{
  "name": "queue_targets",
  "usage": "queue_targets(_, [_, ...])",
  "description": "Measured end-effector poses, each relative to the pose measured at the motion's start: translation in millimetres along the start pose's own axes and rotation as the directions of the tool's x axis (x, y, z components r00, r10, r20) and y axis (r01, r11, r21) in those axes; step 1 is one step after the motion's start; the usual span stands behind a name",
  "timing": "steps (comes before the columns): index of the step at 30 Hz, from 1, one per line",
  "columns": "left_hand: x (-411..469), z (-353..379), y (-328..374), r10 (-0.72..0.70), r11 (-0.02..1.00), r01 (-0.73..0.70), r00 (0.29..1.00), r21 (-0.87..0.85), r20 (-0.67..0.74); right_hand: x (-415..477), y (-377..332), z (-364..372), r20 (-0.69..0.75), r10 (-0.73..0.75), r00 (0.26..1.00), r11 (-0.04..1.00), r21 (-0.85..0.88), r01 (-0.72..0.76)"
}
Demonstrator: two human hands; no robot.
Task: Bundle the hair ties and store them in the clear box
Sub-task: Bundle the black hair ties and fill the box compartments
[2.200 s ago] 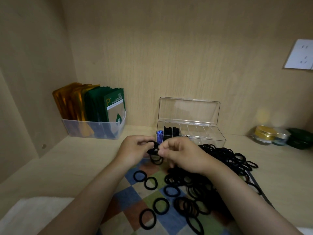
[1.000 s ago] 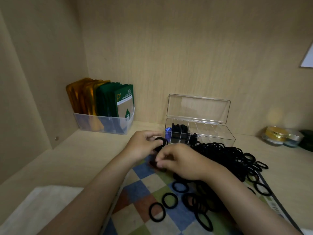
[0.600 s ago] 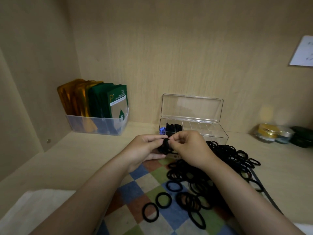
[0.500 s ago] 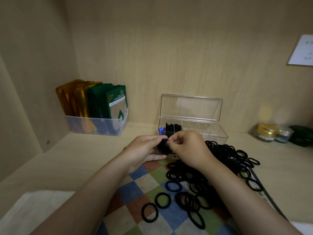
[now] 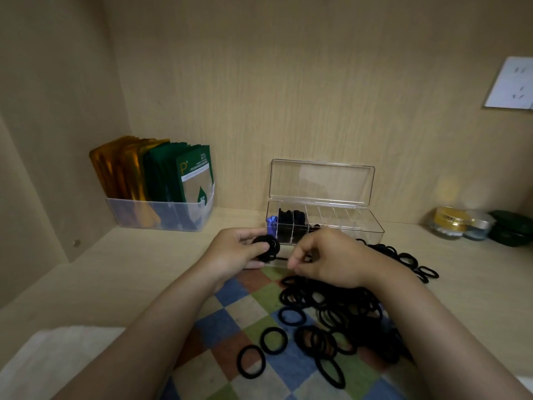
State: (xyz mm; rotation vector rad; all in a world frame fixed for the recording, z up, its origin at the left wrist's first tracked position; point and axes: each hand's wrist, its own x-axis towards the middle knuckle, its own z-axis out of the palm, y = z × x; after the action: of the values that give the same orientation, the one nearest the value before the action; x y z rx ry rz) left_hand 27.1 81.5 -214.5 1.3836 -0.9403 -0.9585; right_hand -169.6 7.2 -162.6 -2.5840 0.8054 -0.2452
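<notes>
L hand (image 5: 236,252) pinches round black hair-tie bundle (image 5: 266,247); R hand (image 5: 328,258) curled, grip unclear. Green packet (image 5: 196,177) reads "P".

hands: 2; left hand (image 5: 233,252), right hand (image 5: 331,259)
bundle (image 5: 266,248) in left hand: 1
stretched strand (image 5: 279,258), bundle to right fingertips: 1
single hair ties (image 5: 251,361) lying apart on the mat: 4
pile (image 5: 346,307): 1; too tangled to count
clear box (image 5: 360,226): 1; compartments holding black ties: 2 plain, a third uncertain
checked mat (image 5: 225,321): 1
sachet tub (image 5: 161,215): 1; sachets overlap, uncounted
small containers (image 5: 448,222) far right: 3
wall socket (image 5: 509,82): 1
white cloth (image 5: 57,356): 1
</notes>
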Motion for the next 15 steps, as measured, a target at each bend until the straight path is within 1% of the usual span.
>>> queue_targets(1, [0,-1,0,0.003,1.0,-0.003,1.0,0.001,-0.008,-2,0,-1,0.074,0.003,0.997,0.999,-0.053,0.001])
queue_targets(3, [0,0,-1,0.003,1.0,-0.003,1.0,0.004,-0.016,-3,1,1,0.165,0.033,0.986,0.99,-0.144,-0.009])
queue_targets(6, [-1,2,-2,0.0,1.0,0.0,1.0,0.031,-0.008,0,0,7,0.198,0.052,0.979,0.981,-0.192,-0.014])
queue_targets(9, [-2,4,-1,0.008,0.998,-0.008,1.0,0.057,-0.004,3,-1,11,0.189,0.048,0.981,0.99,-0.141,-0.021])
queue_targets(13, [-2,6,-1,0.015,0.997,-0.015,1.0,0.07,-0.008,4,-5,15,0.169,-0.017,0.985,0.993,-0.115,0.037])
queue_targets(15, [-2,6,-1,0.023,0.998,-0.022,1.0,0.066,-0.016,3,-7,15,0.134,-0.041,0.99,0.999,-0.02,0.045])
